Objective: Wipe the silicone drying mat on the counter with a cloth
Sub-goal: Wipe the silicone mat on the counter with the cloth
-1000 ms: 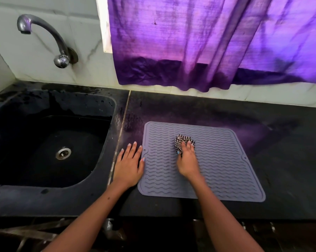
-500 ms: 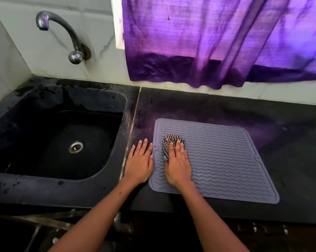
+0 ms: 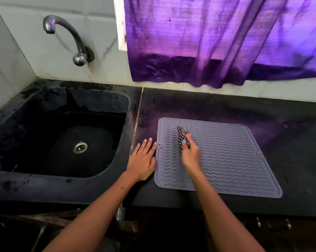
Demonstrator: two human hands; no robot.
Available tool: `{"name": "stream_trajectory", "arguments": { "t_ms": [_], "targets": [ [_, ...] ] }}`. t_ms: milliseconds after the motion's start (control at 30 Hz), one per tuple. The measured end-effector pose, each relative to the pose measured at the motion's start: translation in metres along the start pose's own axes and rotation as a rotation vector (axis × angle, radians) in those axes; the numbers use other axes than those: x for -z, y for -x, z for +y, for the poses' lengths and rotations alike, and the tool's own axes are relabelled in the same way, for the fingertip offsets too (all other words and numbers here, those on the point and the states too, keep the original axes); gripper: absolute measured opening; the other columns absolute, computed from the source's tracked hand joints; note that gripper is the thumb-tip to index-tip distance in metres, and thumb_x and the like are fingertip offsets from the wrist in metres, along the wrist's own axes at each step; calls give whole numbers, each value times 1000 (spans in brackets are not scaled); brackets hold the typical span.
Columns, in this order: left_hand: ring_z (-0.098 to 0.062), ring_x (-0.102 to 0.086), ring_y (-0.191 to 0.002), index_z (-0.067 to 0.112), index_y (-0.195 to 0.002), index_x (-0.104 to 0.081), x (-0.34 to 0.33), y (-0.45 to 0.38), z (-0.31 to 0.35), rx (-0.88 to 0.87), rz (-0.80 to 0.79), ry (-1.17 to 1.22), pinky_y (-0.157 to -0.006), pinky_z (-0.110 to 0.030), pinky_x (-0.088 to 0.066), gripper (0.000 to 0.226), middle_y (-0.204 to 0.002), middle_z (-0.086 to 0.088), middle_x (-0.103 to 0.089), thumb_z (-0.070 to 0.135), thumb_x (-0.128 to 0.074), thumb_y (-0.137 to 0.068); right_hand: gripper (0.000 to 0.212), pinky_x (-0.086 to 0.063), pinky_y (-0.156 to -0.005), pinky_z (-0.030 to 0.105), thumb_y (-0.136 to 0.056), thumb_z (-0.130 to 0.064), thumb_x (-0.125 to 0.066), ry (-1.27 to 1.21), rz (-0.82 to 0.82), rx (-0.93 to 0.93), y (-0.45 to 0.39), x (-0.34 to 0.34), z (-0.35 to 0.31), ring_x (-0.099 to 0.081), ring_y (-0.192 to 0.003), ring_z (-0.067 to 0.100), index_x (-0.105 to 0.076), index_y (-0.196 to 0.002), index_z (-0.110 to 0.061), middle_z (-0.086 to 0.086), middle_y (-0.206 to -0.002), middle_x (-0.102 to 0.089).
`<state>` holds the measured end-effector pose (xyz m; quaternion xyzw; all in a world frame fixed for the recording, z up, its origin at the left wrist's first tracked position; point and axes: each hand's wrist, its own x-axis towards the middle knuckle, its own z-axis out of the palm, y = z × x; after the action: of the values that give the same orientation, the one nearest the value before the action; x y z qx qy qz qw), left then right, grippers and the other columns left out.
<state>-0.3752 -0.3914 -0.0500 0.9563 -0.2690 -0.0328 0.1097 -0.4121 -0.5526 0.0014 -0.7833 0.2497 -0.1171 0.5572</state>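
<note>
Wiping is under way: the right hand (image 3: 190,155) pinches a bunched checked cloth (image 3: 182,136) on the mat (image 3: 226,160), which lies on the counter (image 3: 299,142) beside the sink (image 3: 128,106). The left hand (image 3: 143,160) rests flat, fingers straight, at the mat's left edge. Next, probably, strokes across the uncovered right side.

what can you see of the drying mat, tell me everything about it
The drying mat is a grey-lilac square with rounded corners, rubbery like silicone, covered in rows of wavy ridges inside a raised rim, with small notches on its left and right edges. It lies flat on the black counter, right of the sink. The right hand holds a checked cloth over its upper left area. The left hand lies flat on the counter by its left edge.
</note>
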Motion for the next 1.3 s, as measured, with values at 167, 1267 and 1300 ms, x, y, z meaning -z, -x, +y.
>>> {"name": "stream_trajectory", "arguments": {
  "t_ms": [167, 1267, 1300],
  "targets": [
    [-18, -1, -146, 18, -149, -8, -2, 3, 1, -5, 52, 2, -118, -34, 3, 80, -158, -5, -5, 44, 8, -75, 58, 7, -116, 29, -100, -23, -31, 709, -198, 316, 36, -33, 20, 4, -147, 22, -5, -149, -6, 11, -159, 2],
    [-23, -28, -140, 10, -137, -44, 3, 10, 5, 45, 177, 184, -117, -34, -12, 76, -148, -9, -36, 38, -8, -76, 62, 3, -118, 29, -97, -19, -38, 776, -352, 483, 71, -16, 43, 5, -147, 19, -8, -150, -11, 8, -159, 1],
    [-23, -29, -140, 11, -136, -46, 2, 10, 6, 54, 188, 197, -116, -34, -13, 75, -148, -8, -37, 38, -9, -76, 56, -2, -117, 26, -98, -15, -38, 618, -366, 449, 68, -13, 41, -2, -147, 17, -16, -149, -11, 7, -159, -7]
  ]
}}
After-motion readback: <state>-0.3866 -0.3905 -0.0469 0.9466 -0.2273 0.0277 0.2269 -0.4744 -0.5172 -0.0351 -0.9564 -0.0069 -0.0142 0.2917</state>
